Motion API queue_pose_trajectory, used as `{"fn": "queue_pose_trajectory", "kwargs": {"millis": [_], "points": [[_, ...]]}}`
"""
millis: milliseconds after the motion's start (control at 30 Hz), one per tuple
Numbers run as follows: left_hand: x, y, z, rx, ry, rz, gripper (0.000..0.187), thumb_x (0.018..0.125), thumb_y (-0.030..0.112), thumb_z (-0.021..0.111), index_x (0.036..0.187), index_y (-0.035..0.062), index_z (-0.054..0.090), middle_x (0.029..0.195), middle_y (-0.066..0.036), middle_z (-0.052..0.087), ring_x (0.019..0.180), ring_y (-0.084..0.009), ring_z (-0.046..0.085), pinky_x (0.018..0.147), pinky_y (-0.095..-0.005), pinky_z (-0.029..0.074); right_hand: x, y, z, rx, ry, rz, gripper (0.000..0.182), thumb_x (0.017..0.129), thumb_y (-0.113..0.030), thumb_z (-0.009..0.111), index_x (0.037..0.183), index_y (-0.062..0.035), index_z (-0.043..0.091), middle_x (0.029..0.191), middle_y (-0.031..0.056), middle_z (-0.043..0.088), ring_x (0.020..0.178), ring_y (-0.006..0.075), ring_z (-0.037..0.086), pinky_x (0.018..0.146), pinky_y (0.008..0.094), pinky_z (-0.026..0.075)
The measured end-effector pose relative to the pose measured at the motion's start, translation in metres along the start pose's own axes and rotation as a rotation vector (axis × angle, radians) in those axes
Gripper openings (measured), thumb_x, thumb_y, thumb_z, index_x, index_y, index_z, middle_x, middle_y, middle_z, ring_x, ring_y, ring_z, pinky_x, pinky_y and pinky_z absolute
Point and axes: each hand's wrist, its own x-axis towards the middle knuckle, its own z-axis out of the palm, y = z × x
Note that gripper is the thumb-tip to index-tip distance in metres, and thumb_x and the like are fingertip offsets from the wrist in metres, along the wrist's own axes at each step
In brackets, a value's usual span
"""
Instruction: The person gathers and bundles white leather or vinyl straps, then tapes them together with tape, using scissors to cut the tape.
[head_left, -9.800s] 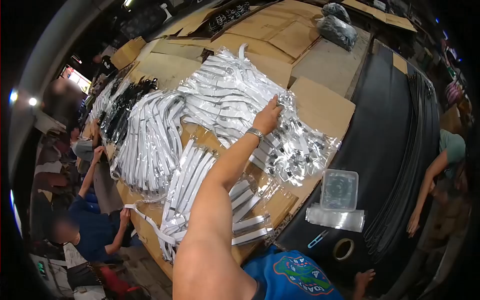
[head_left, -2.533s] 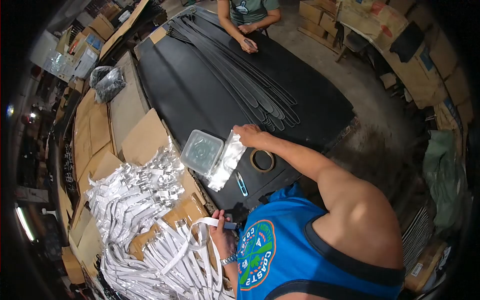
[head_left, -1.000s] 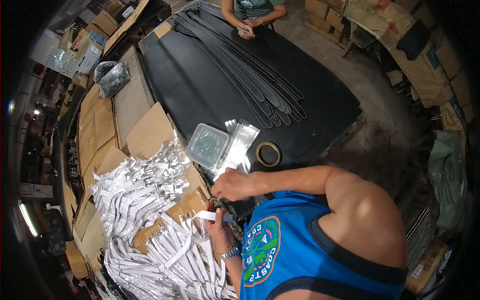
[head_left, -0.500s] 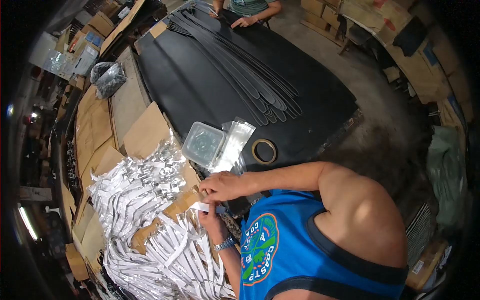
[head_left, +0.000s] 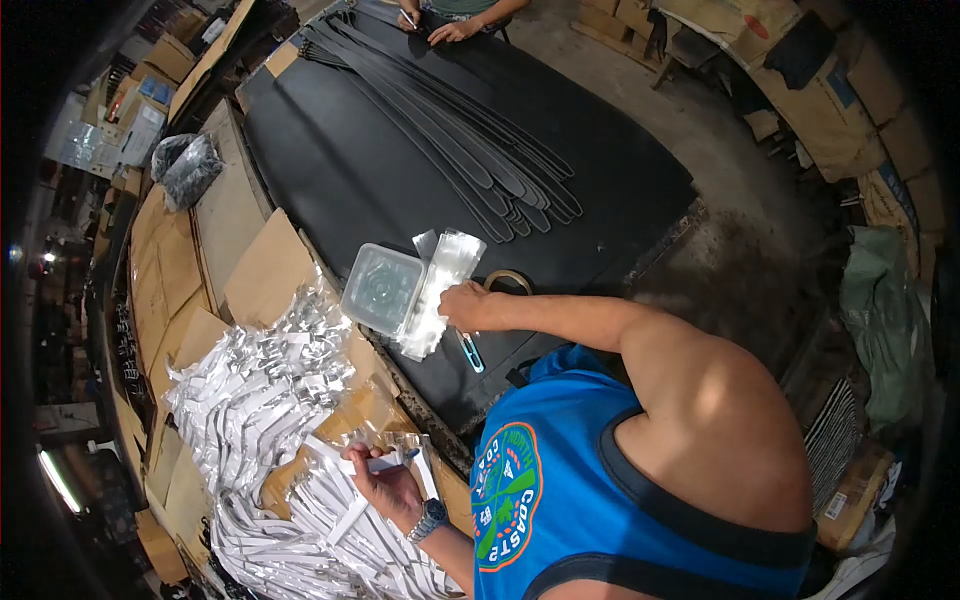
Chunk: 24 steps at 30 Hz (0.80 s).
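Note:
My left hand (head_left: 388, 490), with a watch on the wrist, is closed round a white strip (head_left: 379, 464) above the pile of strips. A small blue mark shows near the strip's right end. My right hand (head_left: 465, 305) reaches over the black table and pinches at the edge of a stack of clear plastic bags (head_left: 452, 262); its fingertips are partly hidden. Beside the bags stands a clear plastic tub (head_left: 384, 288). A blue cutter knife (head_left: 472, 352) lies just below my right hand, and a tape roll (head_left: 509, 281) is partly behind it.
White strips in clear bags (head_left: 260, 390) and loose white strips (head_left: 340, 540) are heaped on cardboard. Long dark straps (head_left: 470, 150) lie across the black table (head_left: 330, 190). Another person's hand (head_left: 455, 32) is at the far end. A bundled plastic bag (head_left: 190, 172) sits at the left.
My hands have come apart: the right moved up onto the plastic bags, the left moved down and left with the white strip. The cutter knife now shows. The whole view shifted slightly.

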Motion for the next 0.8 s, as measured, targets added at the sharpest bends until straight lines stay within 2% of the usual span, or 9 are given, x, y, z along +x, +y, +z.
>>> {"fn": "queue_pose_trajectory", "kwargs": {"millis": [100, 167, 233, 300, 367, 533, 633, 733, 800], "points": [[0.000, 0.005, -0.005, 0.021, -0.039, -0.048, 0.016, 0.094, 0.019, 0.063, 0.105, 0.0091, 0.059, 0.096, -0.002, 0.064, 0.077, -0.0098, 0.058, 0.066, -0.0237, 0.048, -0.003, -0.004, -0.007, 0.099, 0.161, -0.072, 0.024, 0.082, -0.028, 0.063, 0.095, -0.0081, 0.068, 0.099, 0.0159, 0.063, 0.096, 0.0346, 0.063, 0.081, 0.0515, 0.050], [0.000, -0.002, -0.001, 0.045, 0.001, -0.101, 0.017, 0.094, 0.020, 0.063, 0.106, 0.0085, 0.059, 0.098, -0.002, 0.064, 0.077, -0.0100, 0.058, 0.066, -0.0235, 0.048, -0.020, -0.046, -0.043, 0.280, 0.088, -0.053, 0.032, 0.086, -0.035, 0.061, 0.103, -0.0079, 0.068, 0.102, 0.0144, 0.066, 0.103, 0.0332, 0.061, 0.085, 0.0474, 0.049], [0.000, -0.011, 0.007, 0.011, 0.093, -0.143, 0.016, 0.093, 0.019, 0.064, 0.104, 0.0074, 0.059, 0.104, -0.005, 0.067, 0.077, -0.0109, 0.060, 0.064, -0.0237, 0.050, -0.044, -0.084, -0.065, 0.631, -0.054, -0.190, 0.044, 0.087, -0.046, 0.058, 0.106, -0.0072, 0.067, 0.100, 0.0178, 0.068, 0.095, 0.0356, 0.065, 0.082, 0.0467, 0.050], [-0.002, -0.020, 0.026, -0.027, 0.191, -0.150, 0.017, 0.093, 0.019, 0.065, 0.102, 0.0065, 0.059, 0.103, -0.008, 0.068, 0.072, -0.0119, 0.061, 0.059, -0.0240, 0.050, -0.064, -0.115, -0.067, 0.782, -0.170, -0.288, 0.045, 0.089, -0.047, 0.057, 0.107, -0.0069, 0.065, 0.103, 0.0177, 0.067, 0.100, 0.0350, 0.063, 0.087, 0.0446, 0.048], [0.006, -0.028, 0.019, -0.042, 0.142, -0.200, 0.018, 0.093, 0.018, 0.064, 0.104, 0.0048, 0.058, 0.104, -0.010, 0.068, 0.074, -0.0121, 0.063, 0.060, -0.0233, 0.052, -0.084, -0.135, -0.093, 0.743, -0.375, -0.279, 0.048, 0.089, -0.050, 0.056, 0.108, -0.0061, 0.063, 0.101, 0.0178, 0.068, 0.097, 0.0366, 0.064, 0.084, 0.0456, 0.048], [0.011, -0.034, 0.025, 0.037, 0.132, -0.168, 0.021, 0.095, 0.017, 0.061, 0.110, 0.0027, 0.057, 0.102, -0.009, 0.066, 0.085, -0.0125, 0.064, 0.069, -0.0242, 0.053, -0.086, -0.149, -0.075, 0.904, -0.507, -0.335, 0.028, 0.092, -0.025, 0.059, 0.101, 0.0011, 0.059, 0.086, 0.0137, 0.070, 0.084, 0.0263, 0.068, 0.075, 0.0394, 0.050], [0.011, -0.033, 0.026, 0.077, 0.131, -0.121, 0.019, 0.096, 0.015, 0.060, 0.108, 0.0017, 0.056, 0.104, -0.010, 0.065, 0.089, -0.0157, 0.064, 0.076, -0.0277, 0.054, -0.086, -0.147, -0.084, 1.015, -0.620, -0.271, 0.032, 0.092, -0.029, 0.058, 0.102, 0.0003, 0.060, 0.090, 0.0149, 0.070, 0.086, 0.0277, 0.067, 0.076, 0.0402, 0.050], [0.017, -0.042, 0.009, 0.155, 0.060, -0.036, 0.017, 0.095, 0.013, 0.060, 0.105, 0.0008, 0.054, 0.106, -0.013, 0.065, 0.092, -0.0195, 0.064, 0.080, -0.0319, 0.054, -0.088, -0.148, -0.086, 0.801, -0.317, -0.399, 0.037, 0.093, -0.036, 0.056, 0.102, 0.0001, 0.060, 0.092, 0.0159, 0.069, 0.086, 0.0287, 0.066, 0.077, 0.0403, 0.050], [0.012, -0.044, 0.012, 0.200, 0.023, 0.022, 0.015, 0.095, 0.011, 0.060, 0.101, 0.0001, 0.053, 0.105, -0.016, 0.065, 0.094, -0.0217, 0.065, 0.081, -0.0336, 0.055, -0.084, -0.150, -0.080, 0.911, -0.304, -0.334, 0.041, 0.094, -0.040, 0.055, 0.100, -0.0002, 0.061, 0.092, 0.0167, 0.068, 0.087, 0.0298, 0.066, 0.078, 0.0406, 0.049]]}}
